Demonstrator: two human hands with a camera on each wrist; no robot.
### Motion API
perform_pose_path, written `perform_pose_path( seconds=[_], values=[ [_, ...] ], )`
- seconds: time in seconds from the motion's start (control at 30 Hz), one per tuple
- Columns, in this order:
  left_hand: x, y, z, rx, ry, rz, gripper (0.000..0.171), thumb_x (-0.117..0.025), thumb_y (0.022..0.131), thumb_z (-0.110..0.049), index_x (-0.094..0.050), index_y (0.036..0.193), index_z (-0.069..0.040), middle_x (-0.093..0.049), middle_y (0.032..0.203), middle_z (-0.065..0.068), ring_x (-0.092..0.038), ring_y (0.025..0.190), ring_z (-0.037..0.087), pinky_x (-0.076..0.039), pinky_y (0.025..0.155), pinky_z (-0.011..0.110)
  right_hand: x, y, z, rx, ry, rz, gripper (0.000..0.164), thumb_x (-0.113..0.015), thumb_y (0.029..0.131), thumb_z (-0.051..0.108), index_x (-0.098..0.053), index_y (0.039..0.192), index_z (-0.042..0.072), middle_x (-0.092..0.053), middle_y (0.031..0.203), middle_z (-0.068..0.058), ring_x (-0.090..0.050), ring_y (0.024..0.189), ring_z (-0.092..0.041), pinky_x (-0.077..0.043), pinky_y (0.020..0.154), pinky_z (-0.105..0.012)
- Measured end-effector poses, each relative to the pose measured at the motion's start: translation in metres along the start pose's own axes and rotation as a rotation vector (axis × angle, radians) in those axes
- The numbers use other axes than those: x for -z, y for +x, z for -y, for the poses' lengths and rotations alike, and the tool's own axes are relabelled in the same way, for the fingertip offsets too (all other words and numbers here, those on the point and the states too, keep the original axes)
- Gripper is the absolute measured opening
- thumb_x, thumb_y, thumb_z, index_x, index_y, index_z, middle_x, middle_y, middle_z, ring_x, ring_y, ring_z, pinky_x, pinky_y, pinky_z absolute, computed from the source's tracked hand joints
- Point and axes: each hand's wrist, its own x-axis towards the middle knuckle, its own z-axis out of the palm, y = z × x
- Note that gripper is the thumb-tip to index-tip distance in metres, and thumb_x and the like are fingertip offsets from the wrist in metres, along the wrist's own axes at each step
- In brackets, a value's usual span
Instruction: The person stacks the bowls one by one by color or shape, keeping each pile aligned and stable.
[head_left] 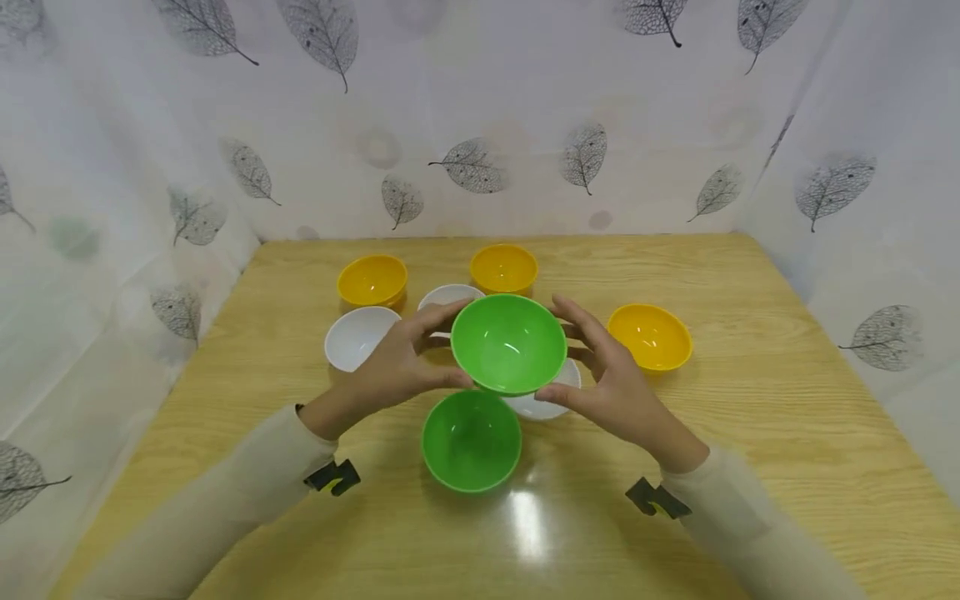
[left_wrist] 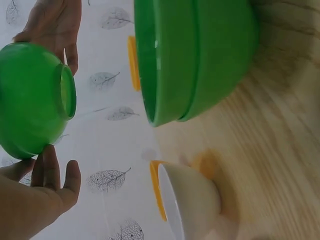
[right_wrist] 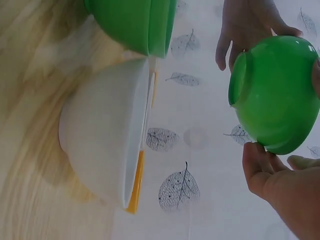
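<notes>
Both hands hold a green bowl in the air, mouth up, one on each side. My left hand grips its left edge with thumb and fingers, and my right hand grips the right edge. In the left wrist view the raised bowl shows its underside and foot ring. Just nearer to me on the table stand nested green bowls; two rims show on this stack in the left wrist view. A white bowl is partly hidden behind the raised bowl and right hand.
Two more white bowls stand left of and behind the hands. Two yellow bowls are at the back, and a third yellow bowl is to the right. Leaf-print curtain surrounds the wooden table.
</notes>
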Motion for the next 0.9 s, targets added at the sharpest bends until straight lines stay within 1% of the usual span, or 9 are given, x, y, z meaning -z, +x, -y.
perform_pose_path(
  seconds=[0.07,0.13,0.27,0.33,0.37,0.53,0.63,0.73,0.9],
  values=[
    [0.0,-0.006,0.001,-0.023,0.036,0.001,0.085,-0.08,0.068,-0.026,-0.04,0.14,-0.005,-0.046,0.134,0.002,-0.048,0.114,0.016,-0.042,0.094,0.035,-0.003,-0.003,0.001,-0.005,-0.001,0.022,0.096,-0.08,0.065,0.0,-0.029,0.146,0.01,-0.037,0.141,-0.005,-0.041,0.12,-0.023,-0.042,0.095,-0.036],
    [-0.002,-0.011,0.001,-0.026,0.046,-0.004,0.086,-0.083,0.065,-0.02,-0.041,0.139,-0.004,-0.048,0.133,0.004,-0.047,0.115,0.016,-0.042,0.095,0.035,-0.006,-0.006,0.001,-0.006,0.002,0.038,0.097,-0.08,0.065,0.0,-0.029,0.146,0.01,-0.036,0.141,-0.006,-0.041,0.119,-0.023,-0.042,0.095,-0.035],
    [-0.005,-0.019,-0.014,-0.02,0.058,-0.018,0.087,-0.084,0.061,-0.009,-0.04,0.135,0.004,-0.049,0.129,0.012,-0.048,0.115,0.019,-0.041,0.095,0.038,-0.011,-0.009,-0.001,0.003,0.018,0.058,0.098,-0.08,0.063,-0.004,-0.029,0.146,0.006,-0.036,0.138,-0.009,-0.043,0.114,-0.024,-0.045,0.091,-0.036],
    [-0.006,-0.024,-0.015,-0.022,0.072,-0.022,0.089,-0.084,0.06,-0.008,-0.04,0.135,0.005,-0.049,0.128,0.013,-0.048,0.114,0.02,-0.041,0.095,0.039,-0.013,-0.011,-0.003,-0.002,0.018,0.07,0.097,-0.08,0.062,-0.004,-0.031,0.145,0.006,-0.036,0.138,-0.009,-0.043,0.113,-0.025,-0.046,0.09,-0.036],
    [-0.007,-0.026,-0.014,-0.026,0.08,-0.021,0.088,-0.084,0.06,-0.01,-0.04,0.135,0.004,-0.049,0.128,0.011,-0.048,0.114,0.019,-0.041,0.095,0.039,-0.015,-0.012,-0.003,-0.009,0.016,0.077,0.097,-0.08,0.062,-0.003,-0.031,0.145,0.007,-0.036,0.137,-0.009,-0.043,0.113,-0.025,-0.046,0.09,-0.036],
    [-0.007,-0.039,0.009,-0.042,0.153,-0.02,0.093,-0.085,0.061,-0.024,-0.04,0.14,-0.006,-0.048,0.127,0.002,-0.046,0.115,0.016,-0.041,0.095,0.037,-0.021,-0.019,-0.007,-0.047,-0.004,0.108,0.095,-0.082,0.063,0.005,-0.032,0.145,0.01,-0.036,0.138,-0.004,-0.043,0.114,-0.022,-0.047,0.089,-0.036],
    [-0.008,-0.046,0.013,-0.029,0.212,-0.021,0.095,-0.085,0.058,-0.03,-0.041,0.14,-0.009,-0.049,0.121,-0.001,-0.046,0.113,0.015,-0.042,0.094,0.039,-0.026,-0.023,-0.011,-0.048,-0.057,0.121,0.096,-0.083,0.062,0.01,-0.033,0.144,0.006,-0.039,0.136,-0.006,-0.045,0.113,-0.022,-0.048,0.086,-0.037],
    [-0.009,-0.052,0.018,-0.018,0.24,-0.01,0.096,-0.087,0.055,-0.03,-0.044,0.138,-0.009,-0.05,0.12,-0.001,-0.046,0.112,0.015,-0.043,0.093,0.041,-0.03,-0.026,-0.015,-0.052,-0.116,0.133,0.097,-0.085,0.06,0.017,-0.035,0.142,0.003,-0.043,0.132,-0.005,-0.046,0.111,-0.02,-0.049,0.084,-0.036],
    [-0.01,-0.062,0.024,-0.009,0.235,0.012,0.095,-0.087,0.053,-0.029,-0.045,0.136,-0.009,-0.049,0.127,0.001,-0.045,0.115,0.018,-0.043,0.092,0.046,-0.037,-0.029,-0.016,-0.077,-0.16,0.161,0.098,-0.084,0.058,0.033,-0.038,0.14,0.002,-0.045,0.129,-0.001,-0.046,0.11,-0.016,-0.049,0.083,-0.033]
  ],
)
